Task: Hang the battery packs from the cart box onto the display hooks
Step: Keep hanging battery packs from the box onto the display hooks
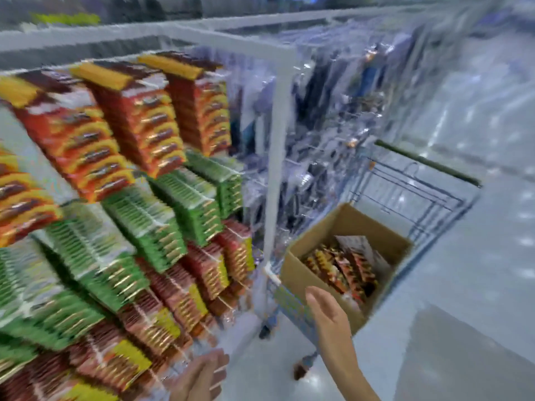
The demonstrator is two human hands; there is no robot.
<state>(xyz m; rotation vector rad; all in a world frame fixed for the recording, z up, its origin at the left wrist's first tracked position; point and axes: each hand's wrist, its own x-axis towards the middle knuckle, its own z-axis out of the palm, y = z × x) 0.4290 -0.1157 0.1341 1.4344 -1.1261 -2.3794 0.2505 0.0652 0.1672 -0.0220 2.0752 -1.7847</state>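
A brown cardboard box (298, 273) sits in a wire cart (411, 195) at the right. Red and orange battery packs (344, 270) lie inside the box. Rows of hanging battery packs (139, 131) in orange, green and dark red fill the display hooks on the left. My right hand (330, 316) is open, fingers apart, held just in front of the box's near corner and holding nothing. My left hand (199, 377) is open at the bottom, beside the lowest dark red packs, with nothing in it. The whole view is blurred by motion.
A white upright post (275, 157) separates the battery display from a section of clear-bagged dark goods (327, 120) behind the cart. The cart's wheels (301, 369) rest on a pale shiny floor (469, 285) that stretches to the right.
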